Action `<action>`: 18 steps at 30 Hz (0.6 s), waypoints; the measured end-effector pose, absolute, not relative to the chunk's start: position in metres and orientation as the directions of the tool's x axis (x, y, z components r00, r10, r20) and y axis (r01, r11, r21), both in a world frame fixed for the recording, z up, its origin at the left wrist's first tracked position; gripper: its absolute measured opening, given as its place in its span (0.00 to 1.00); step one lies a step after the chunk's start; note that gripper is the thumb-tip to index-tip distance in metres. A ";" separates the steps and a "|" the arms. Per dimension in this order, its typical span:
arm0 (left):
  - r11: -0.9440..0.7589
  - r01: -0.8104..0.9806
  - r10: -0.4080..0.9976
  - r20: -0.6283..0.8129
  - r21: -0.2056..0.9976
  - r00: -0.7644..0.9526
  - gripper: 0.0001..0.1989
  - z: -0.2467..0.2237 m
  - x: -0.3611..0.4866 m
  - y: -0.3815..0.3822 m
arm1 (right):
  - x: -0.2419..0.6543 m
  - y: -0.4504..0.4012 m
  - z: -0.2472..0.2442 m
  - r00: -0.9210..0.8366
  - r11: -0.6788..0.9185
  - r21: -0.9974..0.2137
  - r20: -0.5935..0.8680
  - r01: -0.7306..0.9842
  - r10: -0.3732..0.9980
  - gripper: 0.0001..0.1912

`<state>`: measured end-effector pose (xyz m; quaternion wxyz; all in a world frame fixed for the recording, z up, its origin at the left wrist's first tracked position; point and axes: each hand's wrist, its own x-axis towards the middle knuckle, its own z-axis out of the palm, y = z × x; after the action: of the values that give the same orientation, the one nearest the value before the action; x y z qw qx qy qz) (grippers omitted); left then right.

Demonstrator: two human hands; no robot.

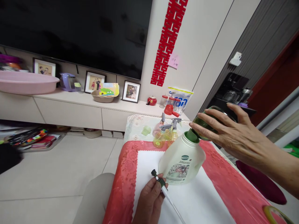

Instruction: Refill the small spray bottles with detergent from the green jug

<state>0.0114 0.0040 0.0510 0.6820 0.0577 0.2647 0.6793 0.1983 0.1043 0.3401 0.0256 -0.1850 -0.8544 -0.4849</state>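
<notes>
My left hand grips a dark pump head with a long white dip tube slanting down to the right. It is close to the front of a pale green-white jug, which stands upright with its mouth uncapped and a picture label on its front. My right hand is wrapped round a dark green see-through bottle, tipped over the jug. A green piece sits at the jug's mouth; whether it is the bottle's neck or a separate part I cannot tell. Any liquid flow is not visible.
A white sheet lies on a red tablecloth. Behind the jug stand several spray bottles and a green pad. A tape roll is at lower right. The cabinet holds jars, a red dipper and framed photos.
</notes>
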 end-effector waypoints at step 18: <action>0.108 -0.900 0.945 -0.326 0.423 -0.039 0.22 0.055 0.009 0.004 | 0.195 0.101 0.337 -0.932 0.411 0.840 0.279 0.354 0.231 0.31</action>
<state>0.0095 0.0040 0.0547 0.6918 0.0409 0.2750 0.6664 0.1952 0.1009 0.3368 0.0594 -0.1746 -0.8379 -0.5138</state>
